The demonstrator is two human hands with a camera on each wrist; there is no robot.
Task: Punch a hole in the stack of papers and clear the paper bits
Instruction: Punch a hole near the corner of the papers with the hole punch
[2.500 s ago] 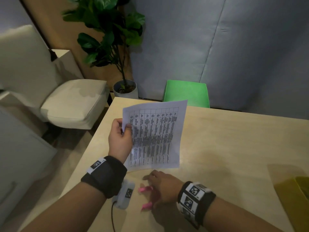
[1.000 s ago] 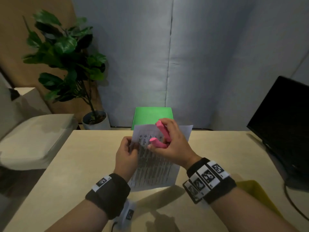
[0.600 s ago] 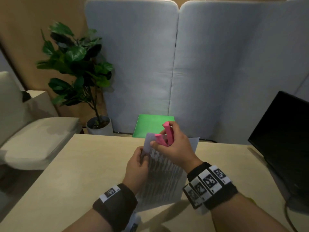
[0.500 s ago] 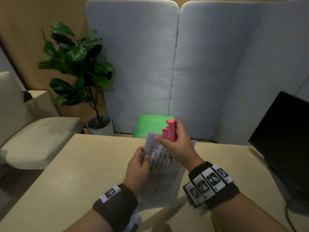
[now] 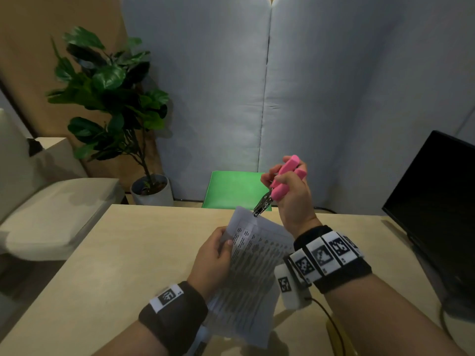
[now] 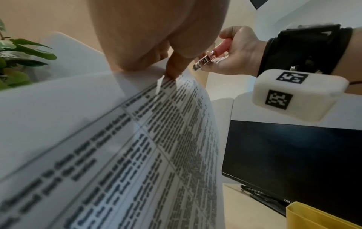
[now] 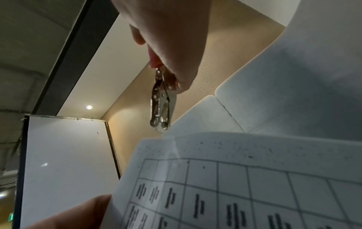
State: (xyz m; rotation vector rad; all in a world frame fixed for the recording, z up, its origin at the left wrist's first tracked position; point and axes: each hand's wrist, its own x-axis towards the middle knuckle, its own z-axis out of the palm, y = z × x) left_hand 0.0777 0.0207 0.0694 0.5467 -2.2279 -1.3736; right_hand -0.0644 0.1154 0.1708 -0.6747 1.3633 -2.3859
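- The stack of papers (image 5: 250, 265) is held tilted above the table's (image 5: 123, 253) near edge, pinched along its left side by the left hand (image 5: 214, 255).
- The right hand (image 5: 290, 191) grips the pink-handled hole punch (image 5: 279, 186); its metal nose touches the top corner.
- Punching step, judged unfinished: seat the corner between the jaws, then squeeze.

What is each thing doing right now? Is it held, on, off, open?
Papers: held up off the table, pinched by the left hand.
Hole punch: gripped in the right hand, metal tip at the papers' top edge.
Monitor: screen dark.
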